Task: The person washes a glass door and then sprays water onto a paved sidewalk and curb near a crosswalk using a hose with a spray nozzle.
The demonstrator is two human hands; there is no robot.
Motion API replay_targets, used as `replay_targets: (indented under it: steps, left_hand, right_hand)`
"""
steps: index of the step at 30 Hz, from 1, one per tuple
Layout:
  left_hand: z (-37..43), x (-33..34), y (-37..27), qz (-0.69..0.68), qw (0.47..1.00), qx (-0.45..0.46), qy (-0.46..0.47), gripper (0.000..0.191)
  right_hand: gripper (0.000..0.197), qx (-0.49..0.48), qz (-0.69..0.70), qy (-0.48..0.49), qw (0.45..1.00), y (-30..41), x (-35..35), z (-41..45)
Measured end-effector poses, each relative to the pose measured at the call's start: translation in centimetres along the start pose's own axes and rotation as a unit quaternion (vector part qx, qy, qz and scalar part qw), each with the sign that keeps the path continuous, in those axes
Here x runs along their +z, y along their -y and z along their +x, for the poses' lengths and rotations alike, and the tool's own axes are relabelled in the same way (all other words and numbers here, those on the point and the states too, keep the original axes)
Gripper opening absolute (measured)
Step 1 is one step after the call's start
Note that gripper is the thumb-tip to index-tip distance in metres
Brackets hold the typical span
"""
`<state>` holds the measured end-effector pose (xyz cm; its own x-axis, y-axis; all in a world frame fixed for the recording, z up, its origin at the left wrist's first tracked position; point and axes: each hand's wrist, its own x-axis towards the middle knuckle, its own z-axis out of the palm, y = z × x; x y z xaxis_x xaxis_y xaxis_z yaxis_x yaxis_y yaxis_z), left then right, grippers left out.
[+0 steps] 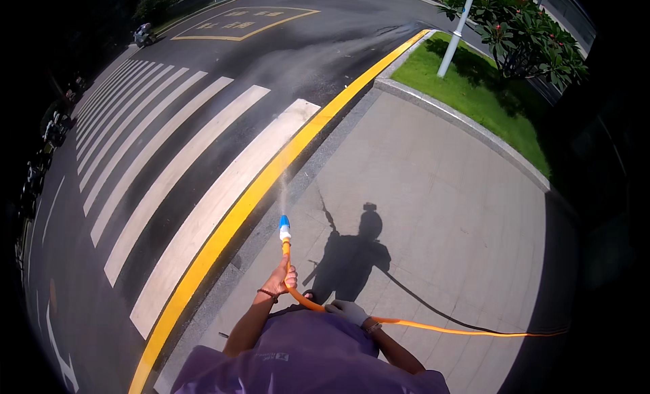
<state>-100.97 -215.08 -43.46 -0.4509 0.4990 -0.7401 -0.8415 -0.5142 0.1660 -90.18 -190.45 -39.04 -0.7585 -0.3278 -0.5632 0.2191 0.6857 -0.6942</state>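
Observation:
My bare left hand (pixel 282 278) grips an orange hose (pixel 307 301) just behind its nozzle, thumb along the top. The nozzle (pixel 285 227) has a blue tip and a white collar. A fine water spray (pixel 283 191) leaves the tip and fans out over the kerb towards the road. At my waist, my right hand (pixel 349 312), in a pale glove, is closed around the same hose. From there the hose runs off to the right along the pavement. Beaded bracelets circle both wrists.
A yellow-painted kerb (pixel 244 210) divides the grey paved sidewalk (pixel 447 191) from the asphalt road with its white crosswalk stripes (pixel 223 216). Ahead right, a stone edging (pixel 457 113) borders grass (pixel 472 79), a pole (pixel 457 36) and a shrub (pixel 528 38). A motor scooter (pixel 144 35) stands far left.

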Motion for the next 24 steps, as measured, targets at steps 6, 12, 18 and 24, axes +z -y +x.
replay_targets:
  steps: [6, 12, 18, 24]
  left_hand:
    - [-0.9, 2.8, 3.3, 0.045, 0.999, -0.004, 0.009, 0.053]
    - [-1.8, 4.2, 5.3, 0.066, 0.996, 0.059, 0.016, 0.049]
    - [-3.8, 5.2, 4.6, 0.068, 0.996, 0.036, 0.049, 0.05]
    - [-5.4, 5.8, 4.4, 0.109, 0.992, 0.049, 0.052, 0.05]
  right_hand:
    - [0.053, -0.082, 0.205, -0.044, 0.974, 5.4, -2.3, 8.1]
    - [0.054, 0.139, 0.357, 0.07, 0.921, 9.3, -1.6, 11.3]
    - [0.032, 0.106, 0.453, -0.031, 0.885, 14.6, -2.6, 8.4]
    - [0.036, 0.13, 0.515, -0.109, 0.84, 12.9, -0.5, 10.4]
